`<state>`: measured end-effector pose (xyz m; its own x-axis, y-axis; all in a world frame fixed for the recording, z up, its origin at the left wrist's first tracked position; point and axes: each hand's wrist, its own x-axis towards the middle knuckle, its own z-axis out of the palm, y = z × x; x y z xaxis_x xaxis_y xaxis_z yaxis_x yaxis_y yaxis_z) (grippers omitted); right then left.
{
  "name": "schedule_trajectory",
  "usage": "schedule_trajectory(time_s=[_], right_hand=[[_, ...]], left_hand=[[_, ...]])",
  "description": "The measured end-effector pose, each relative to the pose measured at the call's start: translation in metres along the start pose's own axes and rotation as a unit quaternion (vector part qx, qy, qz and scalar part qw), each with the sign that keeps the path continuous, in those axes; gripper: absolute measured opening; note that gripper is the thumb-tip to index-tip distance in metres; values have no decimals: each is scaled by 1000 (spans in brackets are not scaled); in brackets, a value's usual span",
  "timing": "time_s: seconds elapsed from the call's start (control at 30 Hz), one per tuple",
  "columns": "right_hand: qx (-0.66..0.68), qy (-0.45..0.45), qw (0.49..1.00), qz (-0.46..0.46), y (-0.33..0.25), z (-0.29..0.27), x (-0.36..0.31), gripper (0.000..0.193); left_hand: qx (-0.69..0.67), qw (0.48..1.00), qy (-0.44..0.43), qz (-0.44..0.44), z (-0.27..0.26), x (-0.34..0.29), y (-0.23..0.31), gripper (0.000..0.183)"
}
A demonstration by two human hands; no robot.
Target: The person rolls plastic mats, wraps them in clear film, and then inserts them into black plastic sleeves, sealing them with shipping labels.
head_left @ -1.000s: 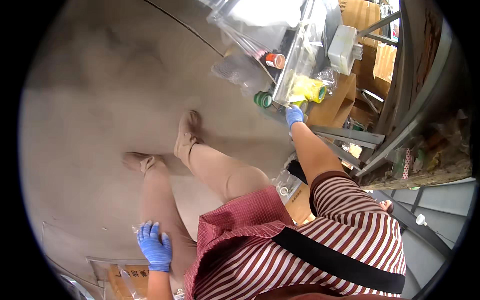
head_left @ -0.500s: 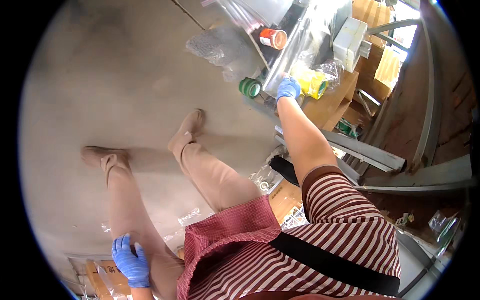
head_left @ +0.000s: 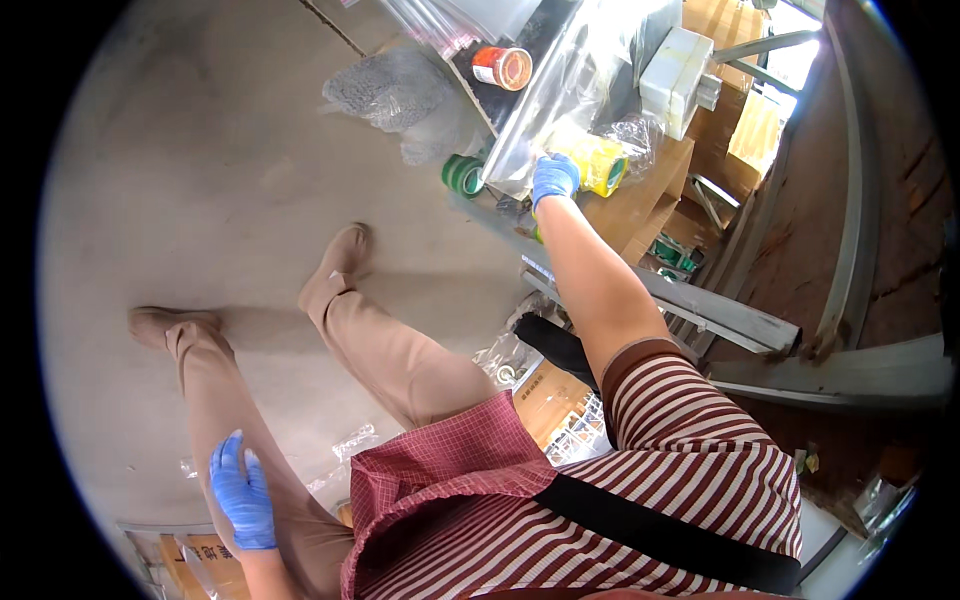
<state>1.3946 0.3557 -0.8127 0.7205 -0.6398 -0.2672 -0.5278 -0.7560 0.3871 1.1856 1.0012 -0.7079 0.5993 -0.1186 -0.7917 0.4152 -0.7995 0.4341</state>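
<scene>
One right hand (head_left: pixel 556 178): gloved in blue, just left of the yellow roll (head_left: pixel 597 162); with fingers bent over the near end of the clear film (head_left: pixel 548 100); with fingertips partly hidden, so cannot tell whether gripping or only pressing.
Clear film: spread up and left of the yellow roll, with near end right at the right hand's fingers and the rest running away beyond them; glossy and creased.
Yellow roll: lying on its side just right of the right hand, apparently close against the glove, with teal inner ring facing right; cannot tell whether touched.
Left hand (head_left: pixel 242 500): gloved in blue, well apart from the yellow roll, low and to the left; opened loosely, with fingers extended and palm bare of any load; over or against the trousers (head_left: pixel 265 470), contact unclear.
Crumpled wrap (head_left: pixel 636 142): clear, bunched against the right side of the yellow roll.
Cardboard (head_left: pixel 640 200): brown, below and right of the yellow roll.
White box (head_left: pixel 677 82): up and right of the yellow roll, near.
Jar (head_left: pixel 503 67): orange-red, up and left of the yellow roll, across the film.
Green roll (head_left: pixel 462 175): left of the yellow roll, beyond the right hand.
Bubble wrap (head_left: pixel 385 90): greyish, farther left of the yellow roll, past the green roll.
Metal rail (head_left: pixel 720 308): grey, below and right of the yellow roll, passing behind the right forearm.
</scene>
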Motion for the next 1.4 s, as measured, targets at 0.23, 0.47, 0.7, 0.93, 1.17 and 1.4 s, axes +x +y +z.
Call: schedule_trajectory(time_s=[0.23,0.47,0.7,0.93,1.17,1.4], right_hand=[[-4,51,999,-17,20,-10,8,31],[-27,-119,990,-75,46,14,26,38],[500,-97,850,134,24,-34,-8,10],[700,-169,595,358,4,-49,-19,30],[788,-143,462,382,9,-40,-36,18],[810,-123,480,313,15,-37,-30,9]], left_hand=[[-109,988,3,107,13,60,54,30],[-194,957,41,210,32,108,122,30],[-212,934,59,283,54,156,179,27],[-214,895,71,386,73,215,258,25],[-247,890,37,381,90,241,314,24],[-253,871,1,422,121,259,373,29]])
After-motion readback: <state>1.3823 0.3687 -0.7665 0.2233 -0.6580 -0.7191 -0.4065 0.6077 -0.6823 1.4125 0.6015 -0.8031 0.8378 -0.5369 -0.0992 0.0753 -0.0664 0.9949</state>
